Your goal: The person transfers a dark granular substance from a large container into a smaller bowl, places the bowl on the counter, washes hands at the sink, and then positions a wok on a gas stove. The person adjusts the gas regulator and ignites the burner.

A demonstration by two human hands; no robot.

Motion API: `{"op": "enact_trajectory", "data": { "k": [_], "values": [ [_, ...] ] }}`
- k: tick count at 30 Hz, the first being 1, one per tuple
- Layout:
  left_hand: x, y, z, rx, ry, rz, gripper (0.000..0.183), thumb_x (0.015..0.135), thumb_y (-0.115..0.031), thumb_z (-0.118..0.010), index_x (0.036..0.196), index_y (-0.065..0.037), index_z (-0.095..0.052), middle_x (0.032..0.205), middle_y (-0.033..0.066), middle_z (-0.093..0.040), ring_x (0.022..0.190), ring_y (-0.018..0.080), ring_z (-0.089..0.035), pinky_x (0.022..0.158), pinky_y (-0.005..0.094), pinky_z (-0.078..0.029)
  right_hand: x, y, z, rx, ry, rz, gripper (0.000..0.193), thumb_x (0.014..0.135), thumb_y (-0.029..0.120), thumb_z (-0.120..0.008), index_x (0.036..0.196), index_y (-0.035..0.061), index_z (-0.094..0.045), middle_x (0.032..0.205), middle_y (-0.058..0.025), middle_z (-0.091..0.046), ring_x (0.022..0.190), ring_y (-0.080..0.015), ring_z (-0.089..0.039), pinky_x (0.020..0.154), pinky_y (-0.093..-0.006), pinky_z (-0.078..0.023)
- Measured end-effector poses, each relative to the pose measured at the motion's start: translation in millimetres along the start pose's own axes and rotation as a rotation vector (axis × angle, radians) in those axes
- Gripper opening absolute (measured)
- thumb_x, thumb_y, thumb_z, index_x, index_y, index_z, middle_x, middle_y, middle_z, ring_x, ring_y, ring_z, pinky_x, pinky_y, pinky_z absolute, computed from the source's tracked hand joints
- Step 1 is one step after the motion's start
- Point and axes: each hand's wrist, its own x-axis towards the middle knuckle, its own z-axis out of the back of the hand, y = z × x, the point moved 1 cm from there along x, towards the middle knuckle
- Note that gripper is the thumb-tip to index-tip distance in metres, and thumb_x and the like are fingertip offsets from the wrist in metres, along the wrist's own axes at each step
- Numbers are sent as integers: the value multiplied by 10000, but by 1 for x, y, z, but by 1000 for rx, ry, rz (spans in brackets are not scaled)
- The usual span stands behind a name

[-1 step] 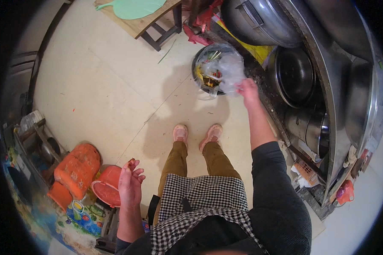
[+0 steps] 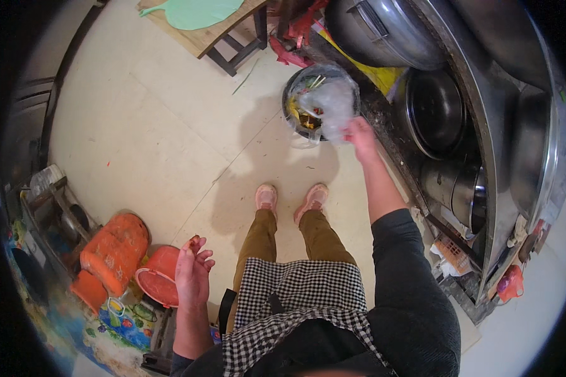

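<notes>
My right hand [image 2: 362, 139] reaches forward, its fingers closed on the edge of a clear plastic bag [image 2: 335, 107]. The crumpled film hangs over the right part of a round dark waste bin [image 2: 288, 116] on the floor. Inside the bin, part of the food scraps [image 2: 307, 119], yellow, dark and green, shows beside the film. My left hand [image 2: 194, 276] is raised at the lower left, away from the bin. Its thumb and forefinger pinch a small reddish-brown bit, too small to name, while the other fingers curl loosely.
A red plastic basin [image 2: 160, 276] and an orange gas cylinder [image 2: 116, 251] stand at the left. On the right, metal pots [image 2: 435, 113] sit on a low shelf under a steel counter [image 2: 478, 94]. A wooden stool [image 2: 201, 41] stands at the top with a green leaf-shaped mat.
My right hand has shifted slightly left with the plastic bag, which is bunched a little more over the bin. The left hand looks the same.
</notes>
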Motion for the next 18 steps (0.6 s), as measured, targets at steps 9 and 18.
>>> {"op": "enact_trajectory", "data": {
  "k": [9, 18],
  "values": [
    [20, 7, 1, 40, -67, 35, 337, 916, -266, -481, 1175, -51, -476, 1139, 74, -529, 872, 141, -553, 717, 266, -457, 66, 17, -17, -986, -261, 455, 234, 881, 224, -436, 989, 96, -599, 831, -189, -625, 791, -395, -588, 709, -477, -465],
    [49, 32, 27, 35, -130, -9, 319, 916, -236, -487, 1172, -47, -477, 1141, 86, -530, 872, 150, -566, 707, 266, -472, 173, -47, -48, -705, -101, -34, 328, 831, 284, -503, 1066, 73, -596, 1082, -204, -576, 1017, -329, -547, 860, -386, -419]
  ]
}}
